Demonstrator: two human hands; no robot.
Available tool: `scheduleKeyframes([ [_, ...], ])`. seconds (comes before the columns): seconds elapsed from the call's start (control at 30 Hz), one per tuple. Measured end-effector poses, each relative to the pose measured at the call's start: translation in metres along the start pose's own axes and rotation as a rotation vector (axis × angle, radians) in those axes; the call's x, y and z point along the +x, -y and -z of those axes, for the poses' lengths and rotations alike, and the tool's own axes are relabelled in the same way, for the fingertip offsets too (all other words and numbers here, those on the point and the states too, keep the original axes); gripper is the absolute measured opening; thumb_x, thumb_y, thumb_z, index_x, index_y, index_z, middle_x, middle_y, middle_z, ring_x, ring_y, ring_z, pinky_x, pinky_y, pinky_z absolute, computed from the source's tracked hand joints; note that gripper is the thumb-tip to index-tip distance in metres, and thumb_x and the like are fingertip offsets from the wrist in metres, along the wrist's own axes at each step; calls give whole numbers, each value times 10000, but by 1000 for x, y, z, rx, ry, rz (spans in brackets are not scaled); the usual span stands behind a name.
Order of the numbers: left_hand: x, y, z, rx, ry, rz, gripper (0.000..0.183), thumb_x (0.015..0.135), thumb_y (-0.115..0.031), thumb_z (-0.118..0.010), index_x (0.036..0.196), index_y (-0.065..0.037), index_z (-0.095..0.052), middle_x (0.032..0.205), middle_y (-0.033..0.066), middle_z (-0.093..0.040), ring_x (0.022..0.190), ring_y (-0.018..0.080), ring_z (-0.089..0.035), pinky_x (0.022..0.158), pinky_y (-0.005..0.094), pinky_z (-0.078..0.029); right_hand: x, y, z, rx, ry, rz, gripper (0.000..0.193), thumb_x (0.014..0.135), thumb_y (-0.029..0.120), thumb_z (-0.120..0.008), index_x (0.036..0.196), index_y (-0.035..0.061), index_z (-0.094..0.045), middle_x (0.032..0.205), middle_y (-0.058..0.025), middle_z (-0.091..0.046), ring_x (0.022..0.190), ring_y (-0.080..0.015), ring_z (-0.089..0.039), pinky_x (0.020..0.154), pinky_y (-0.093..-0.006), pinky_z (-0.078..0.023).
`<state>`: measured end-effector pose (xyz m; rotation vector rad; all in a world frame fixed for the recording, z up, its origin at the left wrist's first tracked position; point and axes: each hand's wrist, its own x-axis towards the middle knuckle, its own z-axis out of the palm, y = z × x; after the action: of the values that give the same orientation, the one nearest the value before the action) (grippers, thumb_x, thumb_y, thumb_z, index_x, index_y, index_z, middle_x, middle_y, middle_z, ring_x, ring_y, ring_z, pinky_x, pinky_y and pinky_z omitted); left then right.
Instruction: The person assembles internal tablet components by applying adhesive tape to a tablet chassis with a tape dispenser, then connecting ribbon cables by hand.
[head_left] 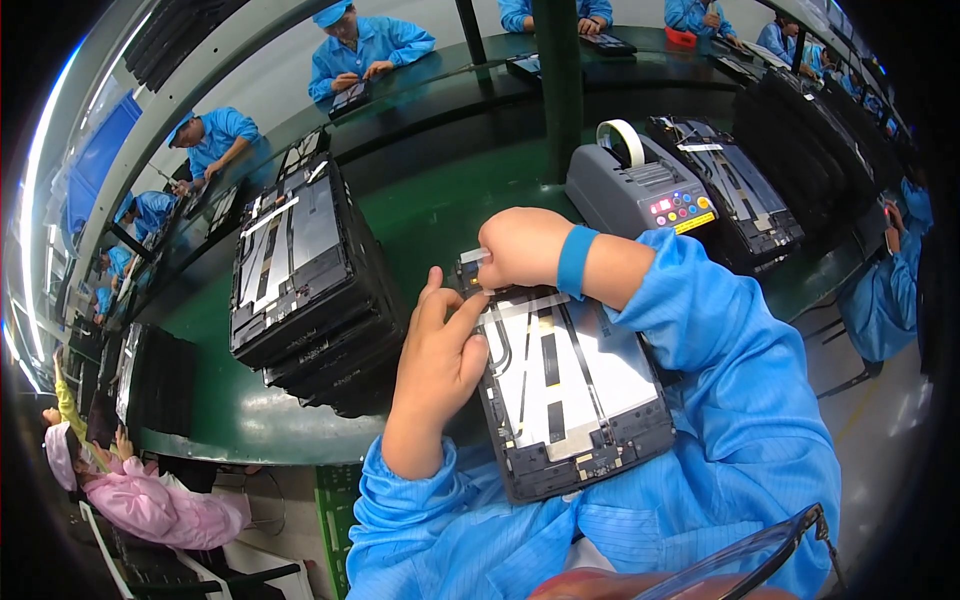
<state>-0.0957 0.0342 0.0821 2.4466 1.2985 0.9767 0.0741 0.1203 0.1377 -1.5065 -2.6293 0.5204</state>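
Note:
An opened tablet [565, 385], with a large silver battery and black flat cables, rests tilted against my body and the bench edge. My right hand [535, 248], with a blue wristband, is closed over its far left corner. A small pale piece [472, 257] shows at its fingertips; what exactly they grip is hidden. My left hand [437, 345] lies along the tablet's left edge, fingers apart, the index fingertip touching the corner near the right hand. A clear tape strip [530, 305] crosses the far end of the battery.
A tall stack of opened tablets [300, 270] stands to the left on the green bench [240, 425]. A grey tape dispenser [640, 190] with a white roll is at the right. More tablets [735, 185] lie beyond it. A green post [560, 90] rises behind. Co-workers sit around.

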Motion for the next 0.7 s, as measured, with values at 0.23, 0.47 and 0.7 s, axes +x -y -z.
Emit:
scheduleKeyframes([
  [0.23, 4, -7, 4, 116, 18, -6, 399, 754, -96, -516, 1141, -26, -581, 1036, 169, -496, 1216, 461, -398, 983, 487, -376, -15, -15, -16, 374, -355, 381, 206, 794, -14, -532, 998, 10, -545, 875, -141, -640, 850, -307, -623, 745, -370, -498],
  [0.47, 1, -9, 5, 190, 20, -14, 403, 751, -97, -527, 1144, -28, -580, 1028, 167, -506, 1199, 449, -421, 972, 489, -389, -30, -20, -11, 376, -105, 403, 239, 784, -6, -497, 1013, 7, -565, 959, -178, -651, 896, -349, -621, 778, -409, -493],
  [0.7, 4, -9, 5, 105, -51, -81, 375, 730, -83, -578, 1100, -26, -599, 1029, 163, -510, 1176, 435, -448, 959, 481, -404, -38, -30, -21, 37, -167, 644, 347, 818, 94, -537, 1156, 32, -485, 1021, -180, -628, 933, -362, -605, 957, -429, -410],
])
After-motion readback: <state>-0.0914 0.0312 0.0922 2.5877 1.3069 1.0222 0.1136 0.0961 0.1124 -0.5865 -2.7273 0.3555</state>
